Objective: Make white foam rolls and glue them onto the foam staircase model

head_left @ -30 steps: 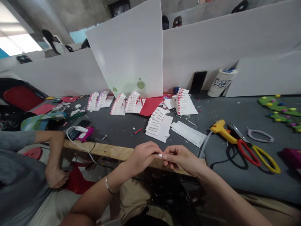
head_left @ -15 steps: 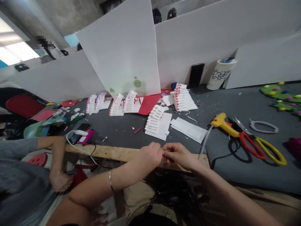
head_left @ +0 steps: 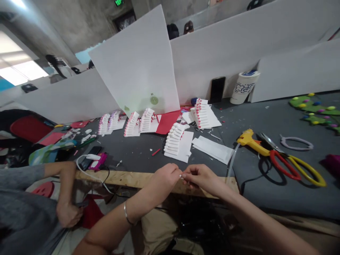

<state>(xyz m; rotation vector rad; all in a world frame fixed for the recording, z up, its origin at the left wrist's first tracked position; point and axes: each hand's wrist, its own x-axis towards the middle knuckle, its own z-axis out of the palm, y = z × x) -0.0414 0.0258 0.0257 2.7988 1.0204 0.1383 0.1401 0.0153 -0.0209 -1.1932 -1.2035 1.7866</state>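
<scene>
My left hand [head_left: 168, 178] and my right hand [head_left: 199, 177] meet over the table's wooden front edge [head_left: 132, 178], fingers closed. A tiny white piece [head_left: 181, 176] shows between their fingertips, pinched by my right hand; what my left fingers hold is hidden. Just beyond lies a white card [head_left: 183, 150] with a curved stack of white rolled pieces [head_left: 174, 140]. Folded white paper strips [head_left: 212, 148] lie to its right. More cards with red-tipped rolls [head_left: 202, 115] stand farther back, and a small red stick [head_left: 156, 152] rests left of the nearest card.
At right are a yellow glue gun [head_left: 252, 141], scissors [head_left: 284, 164] and a lilac ring [head_left: 296, 143]. A cup [head_left: 243, 88] and phone [head_left: 217, 90] stand at the back. Another person's hand [head_left: 69, 214] is at lower left, near a pink device [head_left: 98, 162].
The view has shifted slightly. My hands stay together at the table edge, and a small white piece now shows at the fingertips. The other person's hand remains at lower left.
</scene>
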